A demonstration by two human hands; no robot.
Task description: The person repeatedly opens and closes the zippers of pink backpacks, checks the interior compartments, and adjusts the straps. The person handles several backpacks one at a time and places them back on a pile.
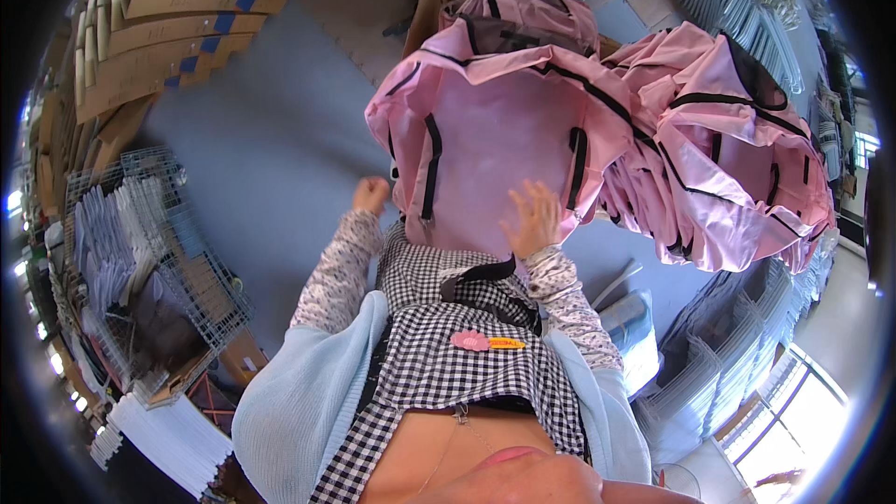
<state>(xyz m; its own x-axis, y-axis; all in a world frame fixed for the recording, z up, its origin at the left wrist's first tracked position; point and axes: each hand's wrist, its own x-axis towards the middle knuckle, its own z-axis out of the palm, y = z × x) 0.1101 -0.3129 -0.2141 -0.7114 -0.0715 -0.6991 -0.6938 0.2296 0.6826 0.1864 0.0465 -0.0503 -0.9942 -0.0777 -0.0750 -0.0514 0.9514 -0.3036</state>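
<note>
Pink bag (499, 145): right fingers (539, 196) spread over it; left fingers (372, 188) curled beside it, any pinch hidden.

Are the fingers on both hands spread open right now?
No, the right hand is spread in front of the pink bag, but the left hand is curled near the bag's left edge.
</note>
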